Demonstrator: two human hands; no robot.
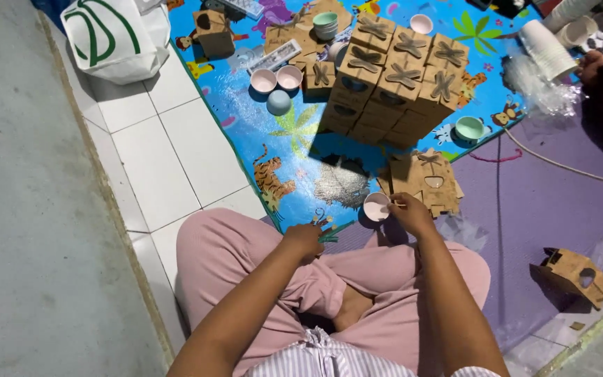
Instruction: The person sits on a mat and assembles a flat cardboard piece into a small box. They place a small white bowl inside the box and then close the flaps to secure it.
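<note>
I sit cross-legged in pink trousers on the floor. My right hand (410,213) holds a small pink bowl (375,207) just above my right knee, with a thin stick at its rim. My left hand (306,239) rests on my left knee, closed on a bundle of thin green sticks (335,232) that points toward the bowl. Just beyond the bowl lies a flat pile of brown cardboard cut-outs (423,181).
A stack of brown cardboard boxes (392,80) with bow tops stands on the blue animal-print mat (280,132). Small pink and green bowls (276,79) lie around it. A white bag (116,35) sits at top left, another person's hand (591,64) by white cups (549,49), a loose box (575,274) at right.
</note>
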